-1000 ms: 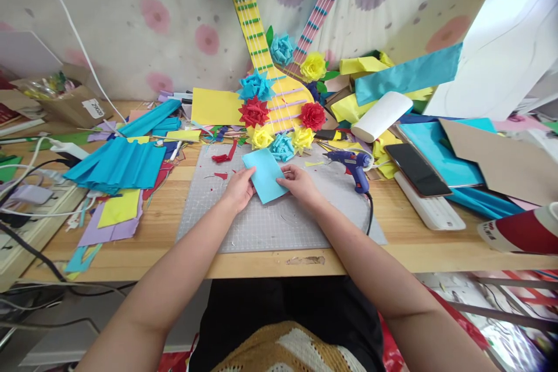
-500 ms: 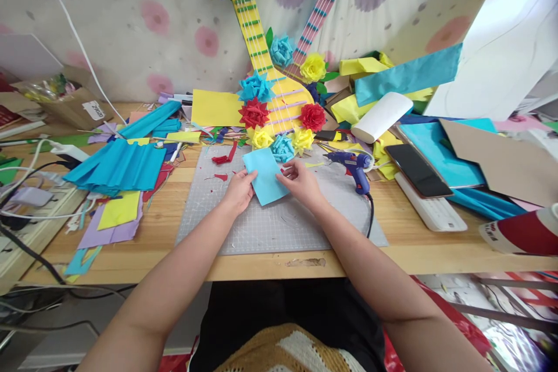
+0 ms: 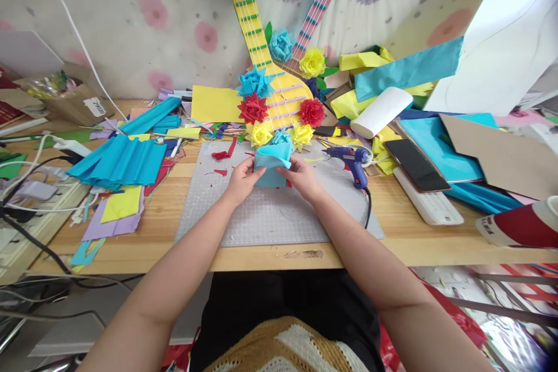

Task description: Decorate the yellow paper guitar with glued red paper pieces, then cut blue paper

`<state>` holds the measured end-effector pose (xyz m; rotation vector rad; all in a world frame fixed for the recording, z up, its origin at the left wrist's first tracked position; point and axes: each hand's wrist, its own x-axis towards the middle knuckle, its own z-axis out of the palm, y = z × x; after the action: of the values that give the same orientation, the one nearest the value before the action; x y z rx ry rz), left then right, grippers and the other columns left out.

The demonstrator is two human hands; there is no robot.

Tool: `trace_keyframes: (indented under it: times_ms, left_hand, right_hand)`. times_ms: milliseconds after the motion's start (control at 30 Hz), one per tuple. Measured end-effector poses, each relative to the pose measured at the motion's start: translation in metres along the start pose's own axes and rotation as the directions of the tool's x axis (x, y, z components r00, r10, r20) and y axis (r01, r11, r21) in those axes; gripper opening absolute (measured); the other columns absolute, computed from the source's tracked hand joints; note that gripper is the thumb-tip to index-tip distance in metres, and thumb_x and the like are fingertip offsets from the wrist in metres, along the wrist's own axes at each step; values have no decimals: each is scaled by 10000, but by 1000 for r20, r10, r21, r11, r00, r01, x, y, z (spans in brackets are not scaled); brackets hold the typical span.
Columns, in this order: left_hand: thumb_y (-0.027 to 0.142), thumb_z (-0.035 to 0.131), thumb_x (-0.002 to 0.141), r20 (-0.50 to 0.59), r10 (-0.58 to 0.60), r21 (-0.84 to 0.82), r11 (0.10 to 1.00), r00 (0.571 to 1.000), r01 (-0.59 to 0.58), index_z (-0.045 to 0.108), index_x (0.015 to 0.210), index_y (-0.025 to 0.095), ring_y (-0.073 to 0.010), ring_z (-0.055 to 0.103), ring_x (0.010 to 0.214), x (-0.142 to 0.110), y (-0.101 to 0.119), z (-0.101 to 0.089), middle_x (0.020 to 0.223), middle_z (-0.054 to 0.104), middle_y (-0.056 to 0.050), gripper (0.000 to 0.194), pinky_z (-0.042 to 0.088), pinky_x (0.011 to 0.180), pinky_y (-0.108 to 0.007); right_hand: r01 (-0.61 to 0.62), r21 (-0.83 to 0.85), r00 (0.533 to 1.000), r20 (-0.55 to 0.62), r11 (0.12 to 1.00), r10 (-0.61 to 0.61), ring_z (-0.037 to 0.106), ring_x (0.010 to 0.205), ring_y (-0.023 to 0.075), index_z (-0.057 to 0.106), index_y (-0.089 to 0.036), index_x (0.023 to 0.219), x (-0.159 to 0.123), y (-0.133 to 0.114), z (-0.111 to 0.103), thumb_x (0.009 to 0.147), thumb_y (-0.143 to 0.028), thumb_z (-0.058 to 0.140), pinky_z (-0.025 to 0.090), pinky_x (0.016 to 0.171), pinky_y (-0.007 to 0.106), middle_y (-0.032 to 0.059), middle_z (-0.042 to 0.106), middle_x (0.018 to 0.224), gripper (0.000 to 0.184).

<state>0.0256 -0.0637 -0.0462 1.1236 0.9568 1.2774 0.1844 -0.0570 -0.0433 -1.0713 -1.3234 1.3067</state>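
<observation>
A light blue sheet of paper (image 3: 271,164) is bent over on itself above the grey cutting mat (image 3: 270,218). My left hand (image 3: 241,180) pinches its left edge and my right hand (image 3: 301,177) pinches its right edge, both closed on the paper. Just behind the paper lies a yellow paper guitar (image 3: 279,90) decked with red, blue and yellow paper flowers.
A blue glue gun (image 3: 351,160) lies right of my hands, its black cord trailing over the mat. A phone (image 3: 416,165) rests on a white keyboard further right. Pleated blue paper (image 3: 120,161) and scraps lie left. A red and white cup (image 3: 521,226) lies at the right edge.
The blue sheet lay flat on the mat under my fingers; now both hands have lifted it and curled its top edge over towards me.
</observation>
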Motion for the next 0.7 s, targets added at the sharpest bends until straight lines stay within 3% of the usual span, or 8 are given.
trace_keyframes:
  times_ms: [167, 333, 367, 433, 500, 533, 600, 700]
  left_hand:
    - [268, 655, 685, 4, -12, 15, 1000, 1000, 12, 662, 854, 169, -173, 629, 780, 2, -6, -4, 802, 700, -29, 195, 488, 765, -296]
    - [252, 604, 742, -127, 128, 159, 981, 984, -107, 665, 931, 212, -189, 615, 967, -9, -3, 4, 997, 688, -60, 202, 423, 936, -320]
    - [256, 596, 751, -95, 154, 224, 966, 983, -130, 669, 943, 227, -196, 598, 1017, -12, -3, 9, 1041, 677, -62, 208, 389, 979, -330]
    - [254, 612, 739, 118, 146, 366, 913, 982, -180, 677, 953, 250, -219, 554, 1110, -16, -7, 24, 1104, 661, -68, 224, 323, 1042, -364]
    - [254, 626, 723, 414, 123, 445, 837, 902, -319, 670, 965, 241, -228, 475, 1220, -15, -16, 42, 1208, 611, -71, 246, 228, 1099, -388]
    - [269, 628, 719, 492, 111, 477, 795, 863, -374, 659, 985, 233, -232, 421, 1271, -13, -21, 51, 1267, 570, -71, 270, 184, 1114, -399]
    - [313, 612, 732, 570, 86, 530, 722, 817, -445, 625, 1053, 209, -235, 334, 1328, -8, -32, 64, 1341, 499, -98, 338, 131, 1124, -405]
    - [362, 587, 751, 517, 88, 628, 637, 852, -447, 592, 1117, 188, -263, 338, 1324, -1, -40, 64, 1344, 488, -138, 406, 64, 1122, -434]
  right_hand:
    - [-2, 6, 999, 53, 1000, 2, 554, 662, 145, 587, -213, 778, 2, 5, -5, 593, -388, 689, 450, 628, 286, -14, 610, 719, 274]
    - [97, -45, 965, -242, 994, -105, 568, 738, 169, 575, -224, 882, 6, 2, -19, 656, -397, 619, 462, 694, 306, 5, 632, 791, 288]
    - [133, -66, 933, -328, 989, -148, 570, 765, 171, 565, -225, 897, 7, 0, -23, 673, -397, 597, 461, 712, 306, 12, 634, 818, 284]
    - [196, -124, 853, -468, 973, -232, 567, 812, 172, 547, -223, 916, 7, -3, -30, 704, -404, 556, 454, 742, 300, 25, 628, 864, 279]
    - [225, -191, 788, -541, 955, -294, 559, 819, 169, 534, -218, 922, 7, -6, -35, 727, -420, 526, 448, 737, 287, 26, 610, 852, 280]
    - [225, -221, 768, -558, 949, -313, 555, 804, 166, 529, -217, 917, 6, -6, -37, 736, -427, 514, 446, 720, 280, 22, 598, 823, 278]
    - [219, -256, 753, -569, 942, -330, 546, 762, 159, 519, -215, 884, 5, -6, -39, 745, -431, 504, 442, 688, 270, 12, 574, 765, 258]
    - [247, -217, 767, -551, 944, -328, 548, 755, 154, 503, -214, 837, 4, -5, -37, 734, -416, 522, 447, 712, 272, 14, 580, 773, 228]
